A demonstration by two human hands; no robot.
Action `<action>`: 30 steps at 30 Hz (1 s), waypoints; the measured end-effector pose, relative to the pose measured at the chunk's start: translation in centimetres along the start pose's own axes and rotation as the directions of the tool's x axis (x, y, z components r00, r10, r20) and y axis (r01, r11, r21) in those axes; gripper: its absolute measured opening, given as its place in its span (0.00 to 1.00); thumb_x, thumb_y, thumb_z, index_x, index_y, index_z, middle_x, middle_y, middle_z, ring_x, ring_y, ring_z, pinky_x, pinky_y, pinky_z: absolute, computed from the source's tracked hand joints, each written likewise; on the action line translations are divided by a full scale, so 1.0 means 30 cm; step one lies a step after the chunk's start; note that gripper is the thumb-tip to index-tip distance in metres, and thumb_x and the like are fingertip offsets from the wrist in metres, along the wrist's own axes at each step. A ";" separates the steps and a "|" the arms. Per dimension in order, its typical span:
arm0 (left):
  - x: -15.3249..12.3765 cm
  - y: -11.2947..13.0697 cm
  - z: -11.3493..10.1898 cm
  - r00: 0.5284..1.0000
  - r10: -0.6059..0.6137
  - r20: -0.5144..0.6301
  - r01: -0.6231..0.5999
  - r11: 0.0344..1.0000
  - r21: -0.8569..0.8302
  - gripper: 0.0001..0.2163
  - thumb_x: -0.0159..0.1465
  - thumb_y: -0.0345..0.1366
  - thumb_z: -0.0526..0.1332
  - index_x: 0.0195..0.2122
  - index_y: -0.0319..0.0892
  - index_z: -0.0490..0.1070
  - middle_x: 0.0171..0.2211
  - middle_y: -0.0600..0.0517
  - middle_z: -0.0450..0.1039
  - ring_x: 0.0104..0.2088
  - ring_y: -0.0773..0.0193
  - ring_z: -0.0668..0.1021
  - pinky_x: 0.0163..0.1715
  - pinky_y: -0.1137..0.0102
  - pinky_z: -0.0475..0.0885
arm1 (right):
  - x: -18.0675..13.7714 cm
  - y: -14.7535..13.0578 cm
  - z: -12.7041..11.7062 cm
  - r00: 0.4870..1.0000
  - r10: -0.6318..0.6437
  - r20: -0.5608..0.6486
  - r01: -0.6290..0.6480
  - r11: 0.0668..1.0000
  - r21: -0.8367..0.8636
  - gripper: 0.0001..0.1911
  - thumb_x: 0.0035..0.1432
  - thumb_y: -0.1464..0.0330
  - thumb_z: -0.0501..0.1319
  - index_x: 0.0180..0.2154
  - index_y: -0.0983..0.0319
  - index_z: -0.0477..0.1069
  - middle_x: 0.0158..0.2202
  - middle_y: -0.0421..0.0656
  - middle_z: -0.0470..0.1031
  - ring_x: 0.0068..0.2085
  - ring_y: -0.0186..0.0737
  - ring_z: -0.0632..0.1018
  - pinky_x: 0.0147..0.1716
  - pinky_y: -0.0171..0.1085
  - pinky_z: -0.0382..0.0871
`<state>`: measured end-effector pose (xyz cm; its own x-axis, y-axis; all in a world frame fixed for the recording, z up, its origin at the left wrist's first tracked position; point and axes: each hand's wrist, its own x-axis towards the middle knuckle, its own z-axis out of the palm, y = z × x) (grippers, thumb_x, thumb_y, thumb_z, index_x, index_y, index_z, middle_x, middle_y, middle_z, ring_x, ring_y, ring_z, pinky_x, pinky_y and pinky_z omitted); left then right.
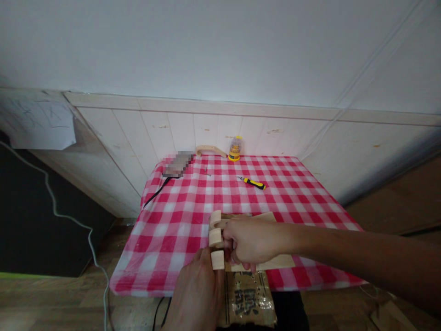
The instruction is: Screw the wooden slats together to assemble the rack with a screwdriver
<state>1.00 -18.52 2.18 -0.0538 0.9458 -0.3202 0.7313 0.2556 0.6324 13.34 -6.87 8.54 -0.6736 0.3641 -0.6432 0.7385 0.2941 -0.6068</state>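
Several light wooden pieces with rounded ends (215,236) stand in a row near the front of the table, beside a flat pale wooden board (279,262). My left hand (198,289) grips the nearest wooden piece from the left, its fingertips partly hidden behind it. From the right, my right hand (253,241) reaches over the board with curled fingers, close against the row. Whatever those fingers pinch is hidden by the hand. Under the board's near edge lies a taped brown cardboard piece (250,299) with dark printing.
The table has a red-and-white checked cloth (186,220). Toward the back are a yellow-black screwdriver (254,183), a yellow-capped container (235,148), a curved wooden piece (211,150), small screws (207,172) and a blurred-out flat object (179,164) with a black strap. A panelled wall stands behind.
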 end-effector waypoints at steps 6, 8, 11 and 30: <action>-0.002 0.007 -0.005 1.000 -0.003 -0.008 0.003 0.999 -0.044 0.18 0.70 0.36 0.46 0.52 0.39 0.71 0.46 0.41 0.79 0.45 0.55 0.81 0.43 0.66 0.73 | -0.035 0.004 -0.046 0.997 -0.052 0.052 0.044 0.990 0.137 0.11 0.51 0.70 0.69 0.38 0.65 0.76 0.24 0.37 0.75 0.19 0.30 0.74 0.17 0.28 0.69; -0.006 0.004 -0.002 1.000 0.003 -0.012 -0.003 0.999 -0.038 0.18 0.70 0.36 0.45 0.50 0.38 0.72 0.45 0.41 0.79 0.43 0.55 0.81 0.43 0.65 0.73 | -0.052 0.012 -0.086 0.998 -0.059 -0.034 0.064 0.984 0.165 0.17 0.51 0.67 0.69 0.43 0.65 0.76 0.25 0.38 0.76 0.20 0.31 0.74 0.18 0.29 0.69; -0.010 -0.003 0.001 1.000 0.013 -0.026 -0.014 0.999 -0.046 0.19 0.70 0.36 0.44 0.50 0.38 0.71 0.46 0.41 0.79 0.44 0.55 0.81 0.45 0.64 0.73 | -0.054 0.051 -0.175 0.959 -0.086 -0.270 0.102 0.994 0.043 0.17 0.54 0.62 0.67 0.43 0.65 0.78 0.28 0.44 0.79 0.23 0.34 0.76 0.23 0.33 0.70; -0.012 0.013 -0.019 1.000 -0.021 0.015 0.021 1.000 -0.016 0.18 0.70 0.35 0.45 0.49 0.38 0.72 0.47 0.41 0.78 0.47 0.56 0.80 0.48 0.66 0.71 | 0.074 0.408 -0.301 0.607 -0.067 -0.791 -0.238 0.935 -0.262 0.11 0.61 0.70 0.58 0.41 0.67 0.77 0.38 0.56 0.80 0.37 0.48 0.79 0.33 0.42 0.68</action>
<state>0.91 -18.64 2.96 -0.0592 0.9372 -0.3438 0.7193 0.2788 0.6363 21.16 5.53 3.91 -0.4339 0.9008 0.0198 0.8592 0.4203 -0.2918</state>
